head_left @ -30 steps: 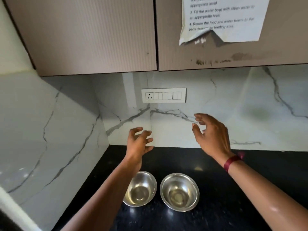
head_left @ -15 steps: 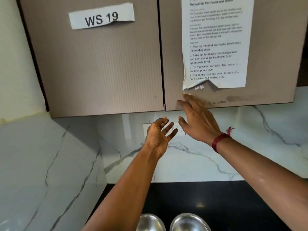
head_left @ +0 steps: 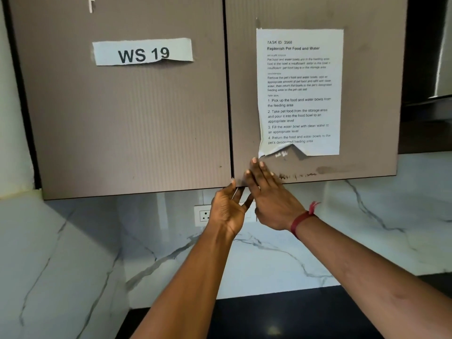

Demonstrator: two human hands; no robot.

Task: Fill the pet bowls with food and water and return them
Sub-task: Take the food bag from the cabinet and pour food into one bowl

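Observation:
Both my hands are raised to the bottom edge of a brown wall cabinet. My left hand [head_left: 228, 207] has its fingers spread, fingertips at the lower corner of the left cabinet door [head_left: 127, 123]. My right hand [head_left: 271, 196] lies flat with fingers apart against the lower left corner of the right cabinet door [head_left: 367, 94]. Both doors are closed. Neither hand holds anything. The two steel bowls are out of view below the frame.
A "WS 19" label [head_left: 143, 53] is on the left door and a printed task sheet [head_left: 299, 91] on the right door. A socket panel [head_left: 204, 215] sits on the white marble backsplash [head_left: 367, 228]. The black countertop [head_left: 269, 319] lies below; a marble side wall [head_left: 49, 265] stands left.
My view has tilted up, so the bowls have dropped out of sight. Both hands rose from above the bowls to the lower edge of the cabinet doors.

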